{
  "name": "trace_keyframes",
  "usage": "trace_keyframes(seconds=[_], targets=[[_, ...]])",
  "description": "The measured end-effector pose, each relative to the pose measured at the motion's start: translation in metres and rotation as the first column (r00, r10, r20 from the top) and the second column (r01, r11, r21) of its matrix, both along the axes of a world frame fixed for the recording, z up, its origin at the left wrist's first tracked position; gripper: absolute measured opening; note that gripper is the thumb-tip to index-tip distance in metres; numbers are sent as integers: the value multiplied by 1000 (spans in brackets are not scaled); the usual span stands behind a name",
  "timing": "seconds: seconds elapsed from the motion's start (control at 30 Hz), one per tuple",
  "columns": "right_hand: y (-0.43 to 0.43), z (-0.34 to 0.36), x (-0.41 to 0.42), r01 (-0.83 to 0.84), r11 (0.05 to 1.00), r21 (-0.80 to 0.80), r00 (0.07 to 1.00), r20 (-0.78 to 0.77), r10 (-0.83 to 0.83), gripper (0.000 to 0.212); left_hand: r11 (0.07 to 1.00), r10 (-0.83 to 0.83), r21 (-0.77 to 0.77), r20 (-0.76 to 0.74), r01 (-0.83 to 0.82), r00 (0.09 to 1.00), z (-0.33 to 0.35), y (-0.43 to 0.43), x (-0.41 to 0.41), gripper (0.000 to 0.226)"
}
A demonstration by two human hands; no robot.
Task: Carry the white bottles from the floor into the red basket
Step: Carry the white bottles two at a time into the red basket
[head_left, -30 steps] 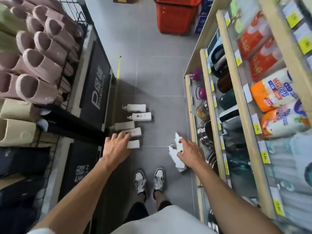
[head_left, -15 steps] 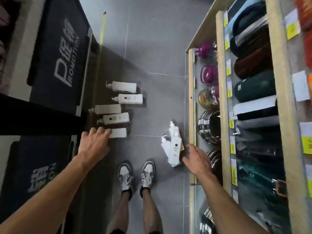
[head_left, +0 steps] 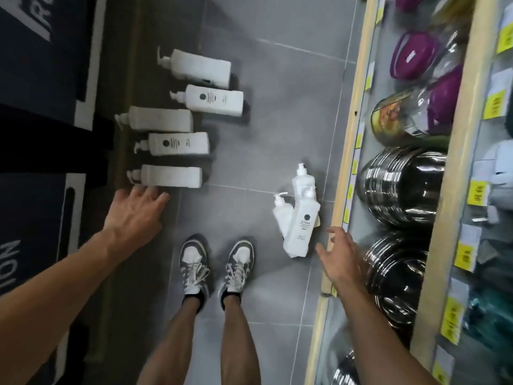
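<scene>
Figure: aisle seen from beside the person, who bends over the tiled floor (head_left: 266,129); a row of five white bottles (head_left: 177,143) lies on its sides at the person's left, pump heads pointing away from the aisle centre; a cluster of three bottles (head_left: 301,226) lies heaped just beside the shelf rail (head_left: 347,162), one across the others; the red basket is out of view. The left hand (head_left: 133,215) has its fingers straight and spread, holding nothing, its tips at the nearest bottle (head_left: 170,176) of the row, though contact cannot be confirmed; the right hand (head_left: 341,259), blurred, is likewise spread and empty, near the cluster but apart from it. Handling, as judged: the bodies are flat-sided rigid plastic, probably full and so moderately heavy; the smooth walls may slip in a loose grasp; the thin pump necks look the weakest point and a poor handle; a wrap round the mid-body, thumb opposite fingers across the narrow faces, seems soundest. The heaped three may roll apart when one is lifted; the steel bowls (head_left: 399,184) on the low shelf stand close to that reach
</scene>
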State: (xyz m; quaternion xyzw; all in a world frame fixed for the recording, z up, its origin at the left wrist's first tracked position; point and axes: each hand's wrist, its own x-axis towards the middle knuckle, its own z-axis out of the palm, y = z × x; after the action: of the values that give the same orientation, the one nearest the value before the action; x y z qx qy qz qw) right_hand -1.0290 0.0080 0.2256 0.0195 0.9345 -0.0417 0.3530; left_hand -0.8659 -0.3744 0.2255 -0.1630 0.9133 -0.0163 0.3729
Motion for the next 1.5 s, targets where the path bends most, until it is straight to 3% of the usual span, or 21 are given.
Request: trace_keyframes(seconds=[0.23,0.43,0.73,0.9,1.03,1.17,1.33,1.5], targets=[[1,-107,0,49,999,-12,998,-26,-49,55,999,-14,33,-6,15,1000,-109,5,-5,62],[10,-168,15,127,992,-25,986,-102,-128,63,992,-125,23,-12,125,992,-190,-3,-11,63],[14,-241,17,250,968,-13,963,-99,-250,106,975,202,115,-78,-192,976,-273,-28,-20,79],[9,-265,19,337,940,-59,930,-134,-342,113,955,273,163,-148,-249,950,-311,-45,-13,94],[5,-279,18,445,889,-102,874,-164,-457,111,973,217,105,-110,-206,970,-332,-57,-18,100],[6,-287,16,520,841,-150,824,-173,-540,106,986,165,29,-99,-163,981,-345,-67,-18,92],[7,-291,12,574,802,-165,786,-166,-596,92,993,101,64,-82,-96,992,-349,-72,-17,78],[4,-271,15,552,814,-180,814,-93,-573,80,953,274,137,-19,-269,961,-308,-60,-21,78]])
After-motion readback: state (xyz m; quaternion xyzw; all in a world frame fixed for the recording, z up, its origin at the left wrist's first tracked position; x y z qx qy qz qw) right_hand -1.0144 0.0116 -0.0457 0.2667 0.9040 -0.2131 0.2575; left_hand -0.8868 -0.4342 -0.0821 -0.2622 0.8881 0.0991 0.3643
